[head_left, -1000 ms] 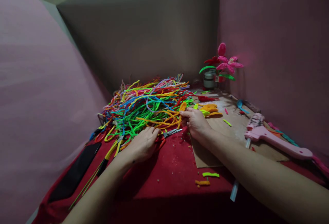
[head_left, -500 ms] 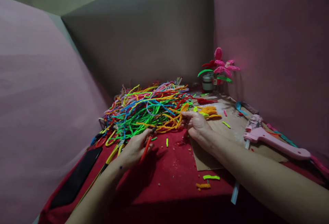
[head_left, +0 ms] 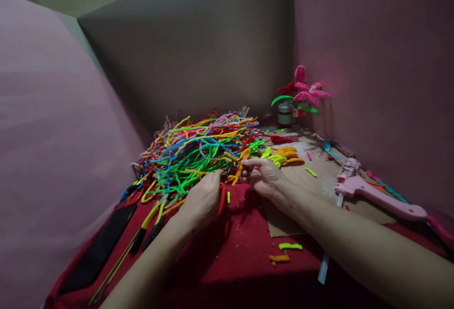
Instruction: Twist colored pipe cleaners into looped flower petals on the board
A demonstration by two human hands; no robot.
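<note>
Left fingers [head_left: 217,180] curl around red-handled metal scissors [head_left: 222,200]; right fingers [head_left: 248,163] pinch a fuzzy orange strip [head_left: 244,154]; slipping scissors may nick them.

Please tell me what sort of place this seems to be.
It looks like a small craft workspace, perhaps for making fuzzy flowers: there is a heap of colourful pipe cleaners, a pink glue gun and a fuzzy pink flower.

A black slab [head_left: 99,251] lies near pliers [head_left: 152,214] — at right, a pink glue gun [head_left: 379,197].
</note>
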